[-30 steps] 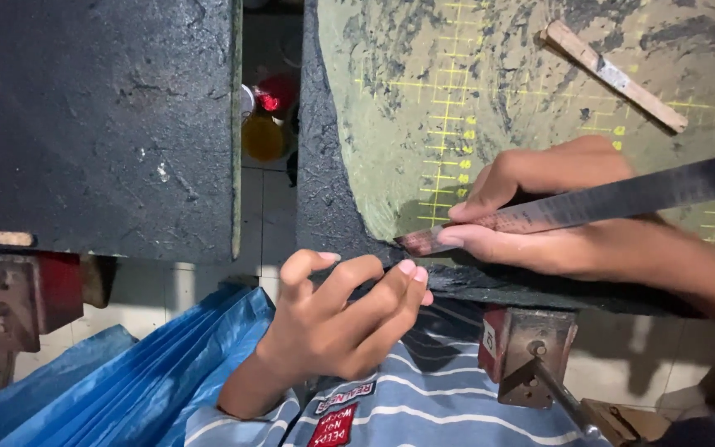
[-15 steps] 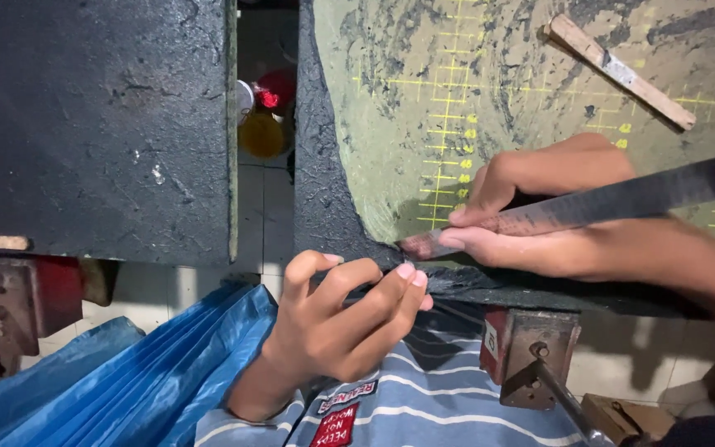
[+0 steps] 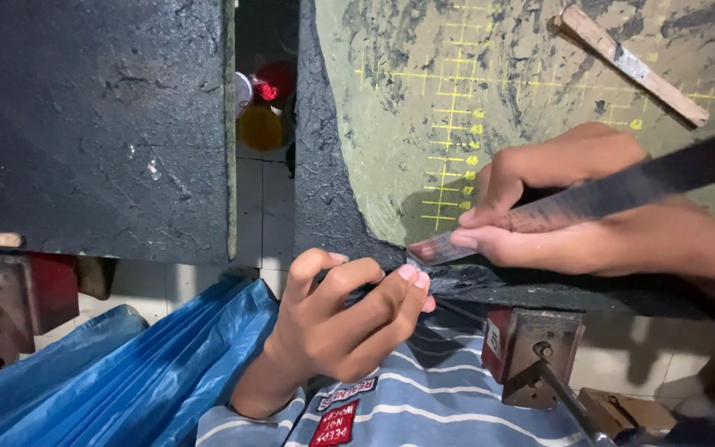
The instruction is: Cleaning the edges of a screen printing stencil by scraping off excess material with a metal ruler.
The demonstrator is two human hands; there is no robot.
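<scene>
A metal ruler [image 3: 597, 197] lies slantwise across the near edge of a worn green cutting mat [image 3: 457, 99], pinned flat by the right hand [image 3: 556, 207], while the left hand [image 3: 333, 323] pinches something small and unclear at the ruler's tip, with no finished cut visible yet.

One view only, from a camera worn on the person's head. It looks almost straight down, close over the near edge of the workbench. The person's own striped shirt [image 3: 457, 397] fills the bottom of the frame, so near is at the bottom and far at the top. The green cutting mat [image 3: 490, 83] takes the far right, a dark bench top [image 3: 84, 116] the far left, with the floor seen through the gap between them. Both hands sit close under the lens, centre and right. No second view to compare.
</scene>
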